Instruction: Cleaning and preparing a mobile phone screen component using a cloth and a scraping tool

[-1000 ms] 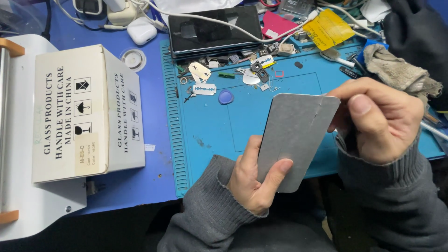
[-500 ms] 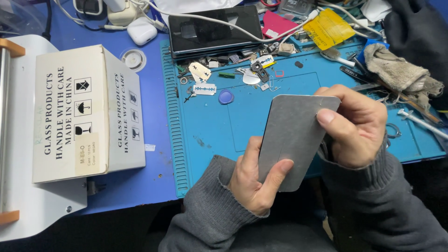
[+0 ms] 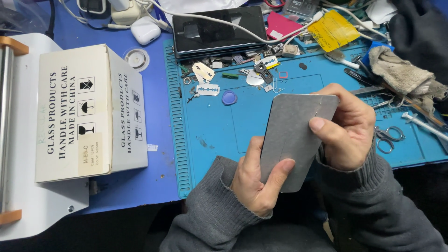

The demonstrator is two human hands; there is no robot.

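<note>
A flat grey panel (image 3: 294, 140), matt and faintly speckled with rounded corners, is held above the near edge of a ribbed blue work mat (image 3: 219, 130) on the surface. Its long axis runs from lower left near the person up to the upper right, tilted slightly off vertical. The left hand (image 3: 256, 179) is clamped on the lower end, thumb pressed across the face. The right hand (image 3: 347, 128) grips the upper right edge, thumb on the face. Both wrists wear grey knitted sleeves. On the mat beyond lie thin metal razor blades (image 3: 205, 79), a round blue disc (image 3: 229, 97) and small scissors (image 3: 386, 137). A white cardboard box (image 3: 88, 112) stands to the left.
</note>
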